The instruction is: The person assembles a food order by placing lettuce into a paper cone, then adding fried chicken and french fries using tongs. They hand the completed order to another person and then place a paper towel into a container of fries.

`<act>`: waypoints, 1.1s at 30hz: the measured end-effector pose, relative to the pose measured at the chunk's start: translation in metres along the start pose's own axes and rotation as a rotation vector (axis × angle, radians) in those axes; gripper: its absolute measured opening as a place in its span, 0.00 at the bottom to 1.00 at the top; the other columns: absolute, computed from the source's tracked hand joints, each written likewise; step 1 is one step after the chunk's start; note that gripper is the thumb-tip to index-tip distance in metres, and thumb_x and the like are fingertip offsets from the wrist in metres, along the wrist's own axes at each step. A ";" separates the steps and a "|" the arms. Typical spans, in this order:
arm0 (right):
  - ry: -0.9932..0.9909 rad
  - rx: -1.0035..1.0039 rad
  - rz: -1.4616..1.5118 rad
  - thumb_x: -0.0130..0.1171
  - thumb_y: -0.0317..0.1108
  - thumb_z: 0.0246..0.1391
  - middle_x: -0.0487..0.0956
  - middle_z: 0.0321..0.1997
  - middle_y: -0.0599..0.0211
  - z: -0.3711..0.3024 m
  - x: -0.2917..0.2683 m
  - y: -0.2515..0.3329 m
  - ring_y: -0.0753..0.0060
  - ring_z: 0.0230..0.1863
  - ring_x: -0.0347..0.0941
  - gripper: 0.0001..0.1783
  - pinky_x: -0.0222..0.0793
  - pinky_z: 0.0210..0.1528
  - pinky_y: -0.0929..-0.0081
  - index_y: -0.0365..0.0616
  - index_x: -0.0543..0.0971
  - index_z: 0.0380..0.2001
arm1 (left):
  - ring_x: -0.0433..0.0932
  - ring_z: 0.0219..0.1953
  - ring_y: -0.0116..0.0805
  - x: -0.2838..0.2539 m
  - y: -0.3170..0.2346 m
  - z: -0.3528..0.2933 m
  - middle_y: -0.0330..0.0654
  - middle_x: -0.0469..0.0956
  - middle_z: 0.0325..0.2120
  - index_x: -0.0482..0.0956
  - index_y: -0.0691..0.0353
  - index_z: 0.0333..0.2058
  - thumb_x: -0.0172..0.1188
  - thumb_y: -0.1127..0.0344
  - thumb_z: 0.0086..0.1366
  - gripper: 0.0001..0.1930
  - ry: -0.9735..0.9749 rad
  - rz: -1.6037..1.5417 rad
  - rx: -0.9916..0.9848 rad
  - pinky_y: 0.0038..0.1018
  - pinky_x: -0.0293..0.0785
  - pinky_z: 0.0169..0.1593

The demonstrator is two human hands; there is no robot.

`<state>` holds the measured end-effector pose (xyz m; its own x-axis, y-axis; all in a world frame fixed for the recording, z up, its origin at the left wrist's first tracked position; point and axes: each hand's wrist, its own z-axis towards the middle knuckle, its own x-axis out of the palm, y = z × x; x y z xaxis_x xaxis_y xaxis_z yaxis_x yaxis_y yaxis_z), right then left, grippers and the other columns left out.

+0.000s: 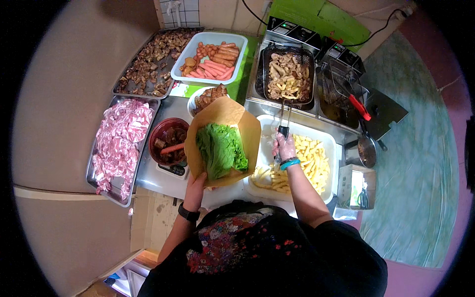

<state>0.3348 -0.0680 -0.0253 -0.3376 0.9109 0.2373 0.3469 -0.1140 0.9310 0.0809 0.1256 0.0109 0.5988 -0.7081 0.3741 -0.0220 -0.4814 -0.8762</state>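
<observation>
Paper container, near edge in left fingers.

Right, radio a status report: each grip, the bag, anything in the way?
Left grip: holding bag, lettuce inside. Right grip: on handle of basket, meat inside. Possibly in the way: fries tub, below right grip.

Raw pink meat slices fill a metal tray at near left, as darker cooked pieces spread across another tray at far left. Sausages lie in a pale bin beside it, while a dark red bowl stands nearer. At right, a small pot and a cardboard box sit beside a green marbled tabletop.
</observation>
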 end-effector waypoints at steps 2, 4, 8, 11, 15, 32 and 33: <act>-0.005 0.012 -0.002 0.46 0.35 0.55 0.65 0.15 0.75 0.000 0.000 0.002 0.82 0.10 0.57 0.12 0.56 0.10 0.81 0.47 0.67 0.43 | 0.67 0.46 0.31 0.001 0.000 0.004 0.41 0.67 0.44 0.61 0.65 0.50 0.48 0.65 0.60 0.20 0.018 0.071 0.019 0.27 0.66 0.46; -0.003 0.022 0.025 0.46 0.34 0.55 0.64 0.14 0.74 -0.001 0.000 0.003 0.82 0.10 0.57 0.12 0.56 0.10 0.81 0.47 0.67 0.42 | 0.68 0.44 0.30 0.002 -0.002 0.006 0.40 0.67 0.44 0.61 0.64 0.50 0.48 0.65 0.60 0.20 0.011 0.100 -0.007 0.27 0.67 0.44; 0.030 0.043 0.057 0.45 0.36 0.56 0.62 0.14 0.74 -0.006 0.005 0.015 0.80 0.10 0.55 0.13 0.57 0.12 0.79 0.46 0.66 0.44 | 0.66 0.46 0.29 0.007 -0.007 0.007 0.40 0.66 0.46 0.59 0.66 0.52 0.44 0.69 0.61 0.20 0.015 0.085 -0.066 0.23 0.62 0.48; 0.022 0.146 0.111 0.44 0.35 0.56 0.64 0.14 0.73 -0.009 0.012 0.042 0.79 0.10 0.57 0.11 0.58 0.12 0.80 0.44 0.68 0.41 | 0.66 0.45 0.27 0.001 0.003 0.013 0.39 0.67 0.45 0.60 0.65 0.52 0.44 0.68 0.61 0.19 0.013 0.109 0.003 0.23 0.63 0.47; -0.006 0.408 0.504 0.37 0.34 0.58 0.63 0.16 0.73 0.015 0.008 0.081 0.80 0.14 0.58 0.12 0.57 0.16 0.83 0.40 0.68 0.37 | 0.66 0.44 0.26 0.000 0.004 0.014 0.38 0.67 0.44 0.60 0.64 0.51 0.44 0.68 0.61 0.19 0.035 0.147 -0.039 0.23 0.63 0.47; 0.157 0.585 0.741 0.39 0.36 0.58 0.66 0.18 0.73 0.060 0.003 0.072 0.82 0.14 0.57 0.12 0.58 0.16 0.86 0.40 0.68 0.39 | 0.65 0.47 0.29 0.016 -0.018 0.005 0.40 0.65 0.46 0.58 0.65 0.52 0.43 0.70 0.60 0.20 0.048 0.154 -0.047 0.25 0.61 0.50; 0.131 0.554 0.705 0.40 0.36 0.58 0.66 0.18 0.72 0.061 0.003 0.071 0.81 0.14 0.58 0.12 0.59 0.16 0.86 0.41 0.68 0.39 | 0.65 0.47 0.29 0.016 -0.017 0.006 0.40 0.65 0.46 0.58 0.65 0.52 0.43 0.70 0.60 0.20 0.048 0.140 -0.040 0.24 0.61 0.50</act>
<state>0.4115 -0.0488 0.0250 0.0278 0.6458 0.7630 0.8708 -0.3905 0.2988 0.0956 0.1252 0.0306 0.5488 -0.7932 0.2639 -0.1351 -0.3956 -0.9084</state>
